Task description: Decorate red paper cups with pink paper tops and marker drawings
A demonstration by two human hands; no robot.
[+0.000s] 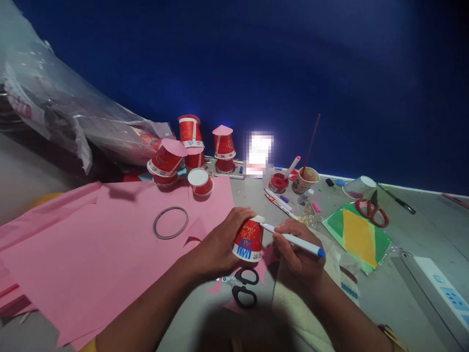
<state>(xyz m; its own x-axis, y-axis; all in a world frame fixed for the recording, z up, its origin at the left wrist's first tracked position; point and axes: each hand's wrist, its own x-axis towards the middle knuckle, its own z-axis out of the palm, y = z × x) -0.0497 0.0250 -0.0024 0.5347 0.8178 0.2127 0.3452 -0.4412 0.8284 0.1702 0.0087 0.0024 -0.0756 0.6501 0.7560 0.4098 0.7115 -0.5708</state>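
Note:
Wrapped round the left side of a red paper cup [250, 238] is my left hand [223, 239]. The cup stands upside down, with blue drawn marks near its white rim. A white marker with a blue end [296, 241] is pinched in my right hand [298, 252], its tip at the upper part of the cup. Below the cup lie black-handled scissors [244, 288] among pink paper scraps. Pink paper sheets [110, 244] spread under and left of my left arm, with a grey ring [170, 223] on them.
Decorated red cups [190, 133] stand stacked at the back left. Behind the hands are a red paint pot [278, 183], a cup with a brush [306, 180] and several markers. Red scissors [372, 213] rest on green and yellow sheets [359, 237]; a power strip [436, 293] lies at right.

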